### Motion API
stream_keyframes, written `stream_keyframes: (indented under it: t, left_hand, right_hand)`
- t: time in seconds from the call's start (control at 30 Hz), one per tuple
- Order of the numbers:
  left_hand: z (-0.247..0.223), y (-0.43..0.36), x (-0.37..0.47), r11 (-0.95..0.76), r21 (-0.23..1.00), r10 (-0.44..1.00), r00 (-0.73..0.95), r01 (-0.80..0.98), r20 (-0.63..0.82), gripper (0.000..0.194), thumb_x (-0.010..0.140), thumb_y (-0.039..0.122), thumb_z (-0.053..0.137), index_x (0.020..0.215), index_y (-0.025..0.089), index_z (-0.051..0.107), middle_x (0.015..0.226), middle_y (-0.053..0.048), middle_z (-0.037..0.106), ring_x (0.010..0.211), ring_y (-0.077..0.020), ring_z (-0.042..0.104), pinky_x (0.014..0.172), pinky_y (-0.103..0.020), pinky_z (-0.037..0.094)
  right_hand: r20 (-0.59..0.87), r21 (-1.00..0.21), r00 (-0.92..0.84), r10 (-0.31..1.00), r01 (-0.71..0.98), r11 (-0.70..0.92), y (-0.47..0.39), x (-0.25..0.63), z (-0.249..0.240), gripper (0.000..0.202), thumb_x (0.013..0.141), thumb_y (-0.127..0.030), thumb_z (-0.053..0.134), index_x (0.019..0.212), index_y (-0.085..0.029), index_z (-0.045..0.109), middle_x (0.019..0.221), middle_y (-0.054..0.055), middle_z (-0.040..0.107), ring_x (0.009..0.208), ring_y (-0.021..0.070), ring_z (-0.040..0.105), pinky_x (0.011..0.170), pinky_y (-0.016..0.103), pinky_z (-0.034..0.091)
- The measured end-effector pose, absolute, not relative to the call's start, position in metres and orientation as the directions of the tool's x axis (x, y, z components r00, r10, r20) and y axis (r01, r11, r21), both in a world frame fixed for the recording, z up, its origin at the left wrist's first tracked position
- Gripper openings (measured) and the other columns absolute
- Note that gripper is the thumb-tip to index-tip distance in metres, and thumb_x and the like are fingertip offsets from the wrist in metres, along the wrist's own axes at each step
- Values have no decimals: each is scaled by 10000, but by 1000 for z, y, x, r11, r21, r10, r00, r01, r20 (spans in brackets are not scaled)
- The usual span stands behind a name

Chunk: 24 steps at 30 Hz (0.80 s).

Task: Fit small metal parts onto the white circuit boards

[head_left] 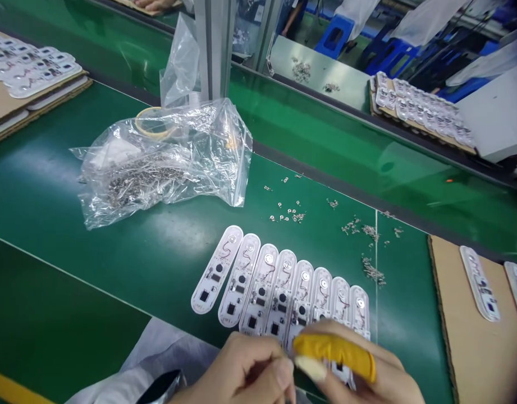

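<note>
My left hand [252, 367] is closed, its thumb pressed against the curled index finger. Close beside it, my right hand [363, 365] pinches with thumb and index finger, the index finger in a yellow finger cot [334, 350]. The fingertips of both hands almost meet; whatever they hold is too small and blurred to make out. Under and beyond the hands lies a slanted row of several white oblong casings [217, 269] with circuit boards, thin wires and a round disc at the far end. My right hand hides the near ends of some of them.
Small metal parts [373, 269] lie scattered beyond the row on the green table [157, 252]. A clear plastic bag [165, 163] of small parts sits at the back left. Cardboard with casings stands at left [73, 84] and right [452, 292]. A metal post [216, 50] rises behind.
</note>
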State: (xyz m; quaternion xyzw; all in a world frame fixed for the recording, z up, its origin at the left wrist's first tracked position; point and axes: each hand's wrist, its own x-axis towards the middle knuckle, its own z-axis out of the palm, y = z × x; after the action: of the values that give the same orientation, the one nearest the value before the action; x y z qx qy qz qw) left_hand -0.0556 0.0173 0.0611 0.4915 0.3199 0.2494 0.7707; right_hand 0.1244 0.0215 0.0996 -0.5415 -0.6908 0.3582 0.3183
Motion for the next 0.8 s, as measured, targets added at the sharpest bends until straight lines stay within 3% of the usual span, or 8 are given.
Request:
stream_keyframes:
  t: [0.07,0.13,0.2,0.3,0.5,0.67,0.73,0.8]
  left_hand:
    - [58,16,-57,-63,990,830,557,128,-20,437,1007,430,342,724,176,559,632,14,568,579,-98,518,536,-194,424]
    - [50,15,-57,-487,828,799,526,278,293,320,1013,246,362,845,162,622,828,-11,671,804,-136,599,732,-245,481]
    - [40,16,-57,-680,643,705,556,353,440,240,986,154,400,958,146,638,1029,-16,681,1026,-168,583,928,-303,445]
    - [27,20,-57,-718,545,682,595,433,426,177,967,157,473,1014,156,643,1155,6,648,1171,-175,518,1072,-337,332]
    - [20,21,-57,-724,507,679,612,468,406,138,954,200,532,1025,177,648,1191,32,635,1198,-164,507,1082,-329,324]
    - [19,21,-56,-713,541,690,587,447,424,164,972,210,500,1028,181,651,1184,25,646,1210,-161,502,1100,-316,290]
    - [18,22,-55,-712,541,691,583,447,428,157,968,218,508,1020,183,652,1176,29,652,1193,-159,518,1087,-313,311]
    - [18,23,-54,-714,533,693,565,454,447,152,964,215,510,990,186,657,1157,38,662,1162,-155,543,1057,-305,353]
  right_hand:
    - [168,-686,-179,969,685,245,30,127,87,63,871,-205,593,862,-220,653,762,28,705,645,151,688,587,206,578]
    - [219,-531,-197,956,798,286,38,129,74,113,895,-186,535,864,-184,644,778,54,695,677,165,683,604,236,573]
    - [217,-431,-248,944,843,321,43,130,64,166,914,-176,478,854,-161,632,774,72,680,681,177,675,579,259,561]
    - [202,-364,-305,931,859,360,46,132,58,215,927,-162,421,848,-140,620,774,86,665,664,177,662,557,270,549]
    - [174,-279,-358,918,876,394,44,126,64,266,930,-125,376,856,-129,631,760,97,654,636,168,632,522,264,529]
    - [253,-73,-543,800,814,576,42,114,69,433,871,2,356,529,-179,551,600,93,610,521,174,552,443,284,451]
    - [230,-117,-536,812,813,570,47,118,71,434,894,-24,343,571,-174,590,598,80,620,508,164,558,439,272,457]
    - [145,-285,-462,875,827,484,60,129,73,371,952,-153,359,733,-167,657,682,73,667,556,152,605,472,251,496]
